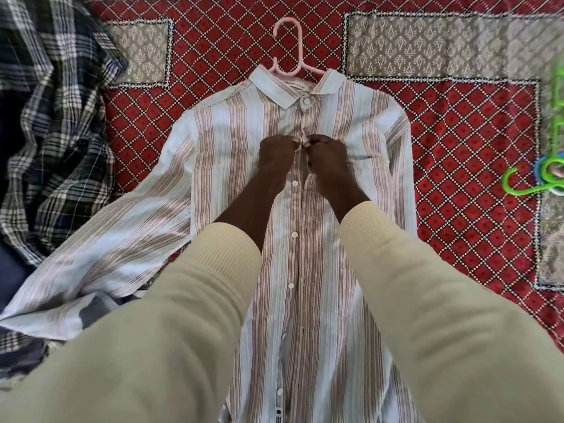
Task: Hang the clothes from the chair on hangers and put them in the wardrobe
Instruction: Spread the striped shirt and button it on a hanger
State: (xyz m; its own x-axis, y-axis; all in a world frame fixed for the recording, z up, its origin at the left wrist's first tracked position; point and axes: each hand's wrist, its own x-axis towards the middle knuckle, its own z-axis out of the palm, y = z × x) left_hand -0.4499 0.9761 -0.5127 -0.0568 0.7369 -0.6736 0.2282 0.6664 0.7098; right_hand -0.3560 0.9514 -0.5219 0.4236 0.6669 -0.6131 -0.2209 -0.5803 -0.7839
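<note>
Left hand (276, 155), right hand (328, 155) pinch striped shirt (232, 154) placket; pink hanger (288, 47) inside.

pink hanger (287, 47): shoulders hidden inside shirt (305, 209) | green hangers (546, 166): blurred, cut by right edge

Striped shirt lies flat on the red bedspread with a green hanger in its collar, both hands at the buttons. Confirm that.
Not quite: the head view shows a pink hanger in the striped shirt collar. The green hanger lies apart at the right. Left hand and right hand do work the buttons.

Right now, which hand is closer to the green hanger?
Right. The right hand pinches the striped shirt placket, on the side toward the green hanger; the left hand is just beyond it.
</note>
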